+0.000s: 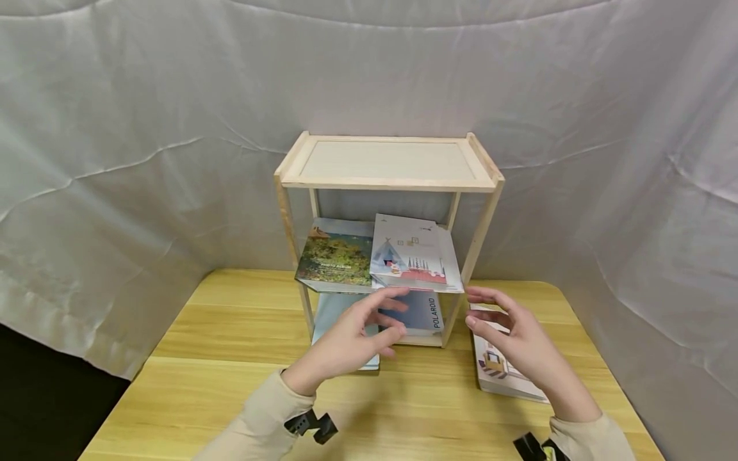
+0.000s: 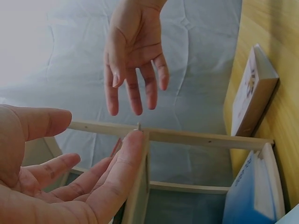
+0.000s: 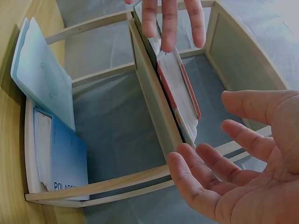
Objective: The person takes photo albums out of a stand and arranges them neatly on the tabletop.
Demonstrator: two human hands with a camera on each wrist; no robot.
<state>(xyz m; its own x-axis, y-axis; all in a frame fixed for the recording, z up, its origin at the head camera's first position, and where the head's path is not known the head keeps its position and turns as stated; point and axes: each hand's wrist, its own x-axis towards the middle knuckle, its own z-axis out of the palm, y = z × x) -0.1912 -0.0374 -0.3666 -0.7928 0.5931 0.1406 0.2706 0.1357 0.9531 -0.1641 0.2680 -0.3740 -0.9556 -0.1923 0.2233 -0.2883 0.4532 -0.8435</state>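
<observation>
Tent book (image 1: 403,230) lies flat on the upper tier of the wooden shelf (image 1: 386,160), toward 3 o'clock. Cover white: blue tent, small red figure at its mouth, little square frames printed at 1 o'clock, red-pink patch along the 6 o'clock edge. A pale book (image 1: 453,262) shows beneath, sticking out at 3 o'clock. At the tent book's 9 o'clock, photo album (image 1: 340,253): green and yellow foliage, white lettering. Tier below: blue POLAROID album (image 1: 423,310) at 6 o'clock; pale blue folder (image 1: 334,314) at 8, jutting past the tier's front.

Left hand (image 1: 352,339) at 7 o'clock from the tent book; grip loose, fingers parted and bent, holding nothing. Fingertips near the tier's front edge; contact unclear. Right hand (image 1: 521,339) at 4 o'clock; grip likewise slack, nothing in it, just beside the shelf's post.

White book (image 1: 490,378) flat on the bench (image 1: 230,358), between 4 and 5 o'clock, partly hidden by the right hand.
</observation>
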